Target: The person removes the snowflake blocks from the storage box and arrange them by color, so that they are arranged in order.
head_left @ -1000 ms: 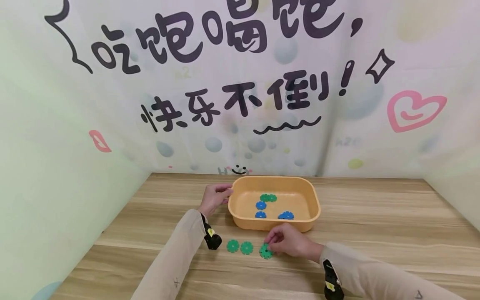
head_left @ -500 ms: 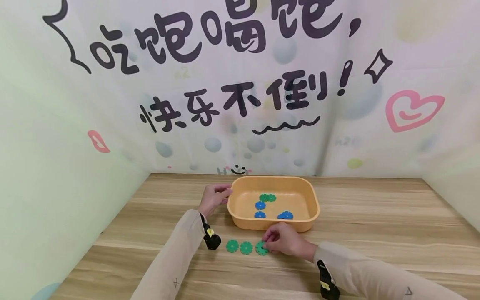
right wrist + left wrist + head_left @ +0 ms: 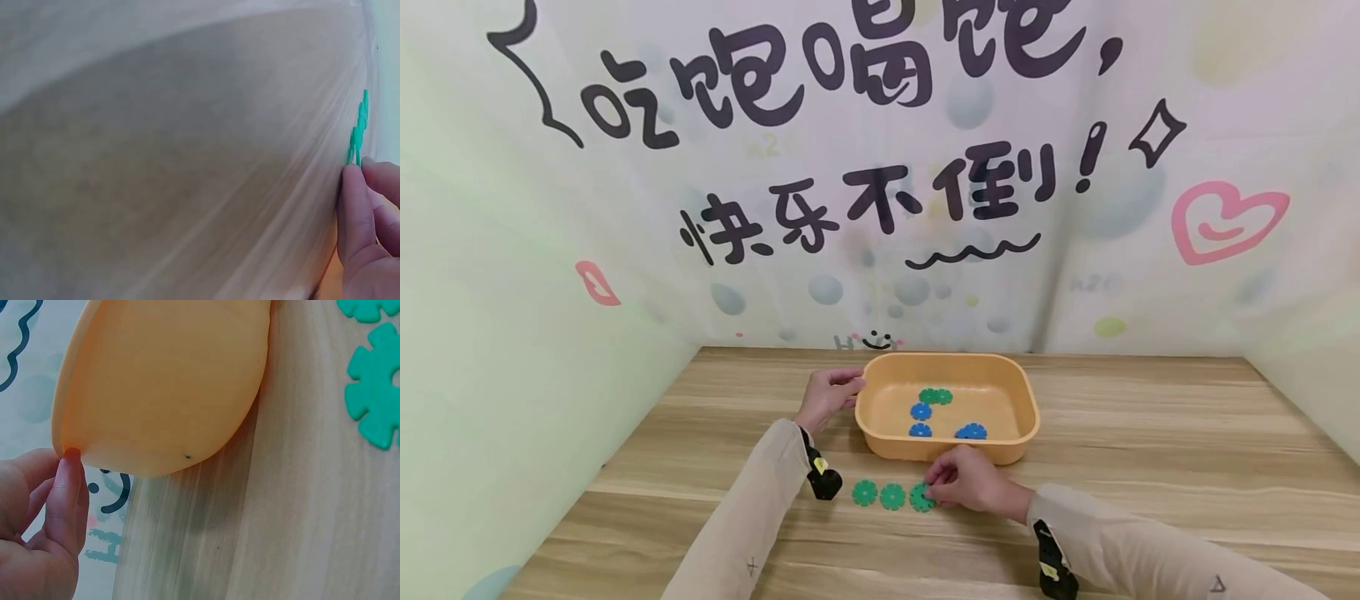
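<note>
The left hand grips the left rim of an orange plastic basin; in the left wrist view its thumb and fingers pinch the edge. In front of the basin, the right hand pinches a green snowflake building disc by its right side, fingertips partly covering it. Two more green discs, a left one and a middle one, lie flat in a row to its left. From the right wrist, the pinched disc appears edge-on between thumb and fingers.
Inside the basin lie two overlapping green discs and several blue discs. The basin stands on a wood-grain table. Behind it hangs a printed backdrop. Each sleeved wrist wears a black strap.
The right hand has slid the green disc left, closer to the two lying in a row, with only a slight shift in the last half second. The left hand stays on the basin's rim.
</note>
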### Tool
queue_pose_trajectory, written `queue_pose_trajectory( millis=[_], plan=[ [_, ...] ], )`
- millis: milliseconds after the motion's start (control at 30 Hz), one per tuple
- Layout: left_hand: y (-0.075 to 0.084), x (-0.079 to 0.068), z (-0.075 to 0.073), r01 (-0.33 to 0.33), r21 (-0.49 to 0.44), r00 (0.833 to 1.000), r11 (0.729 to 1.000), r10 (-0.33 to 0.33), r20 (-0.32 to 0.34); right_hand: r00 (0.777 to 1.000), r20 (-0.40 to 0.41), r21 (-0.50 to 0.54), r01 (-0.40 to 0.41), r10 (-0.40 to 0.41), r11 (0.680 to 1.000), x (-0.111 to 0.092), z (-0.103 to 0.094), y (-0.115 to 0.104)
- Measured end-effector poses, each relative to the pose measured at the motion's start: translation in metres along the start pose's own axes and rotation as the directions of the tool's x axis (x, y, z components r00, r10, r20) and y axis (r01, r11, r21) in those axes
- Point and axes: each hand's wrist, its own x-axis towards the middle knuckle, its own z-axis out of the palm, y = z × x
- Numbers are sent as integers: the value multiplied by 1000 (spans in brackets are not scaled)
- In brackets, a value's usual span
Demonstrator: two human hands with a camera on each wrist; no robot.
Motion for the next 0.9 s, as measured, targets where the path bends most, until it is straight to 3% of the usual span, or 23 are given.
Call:
queue_pose_trajectory(
  millis=[367,567,700,900],
  plan=[
    [-1,2,0,11,6,1000,1000,-11,1,998,52,2,-27,27,1000,-7,-12,-4],
    [-1,2,-1,5,7,1000,1000,-5,2,990,138,10,34,-35,999,-16,-35,-25],
    [-1,3,-1,17,-2,1000,1000,-17,-1,989,121,6,89,-89,996,-14,-57,-38],
    [-1,3,-1,14,-1,1000,1000,-14,8,996,50,-21,71,-70,997,4,-87,-52]
  ],
)
